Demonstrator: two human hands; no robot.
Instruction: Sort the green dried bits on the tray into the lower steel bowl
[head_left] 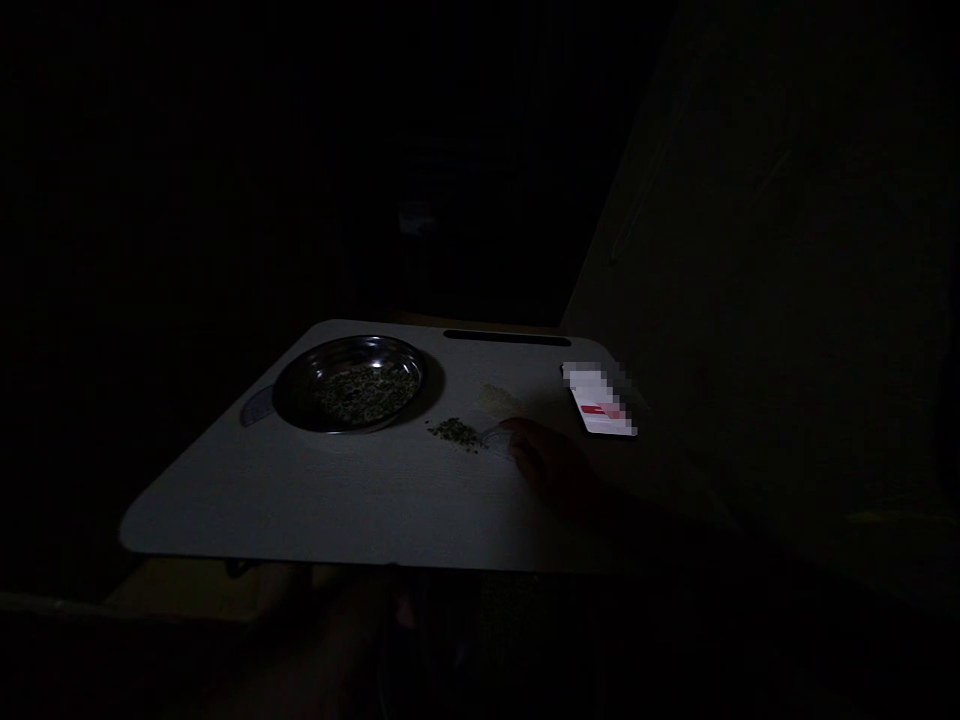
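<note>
The picture is very dark. My right hand [553, 464] rests low over the right half of a white tabletop [300, 510], its fingers curled inward. Right at its fingertips lies a small loose pile of greenish seeds or pods [456, 432]. A faint pale curved line shows between pile and fingers; I cannot make out what it is or whether the fingers pinch something. A shiny steel bowl [300, 420], to the left of the pile, holds many similar bits. My left hand [360, 610] is a dim shape below the table's front edge, its fingers mostly lost in shadow.
A phone with a lit screen [600, 402] lies at the table's right side. Behind the pile is a thin scatter of paler bits [499, 400]. A dark slot [506, 338] runs along the back edge. On the right rises a dim wall [787, 300].
</note>
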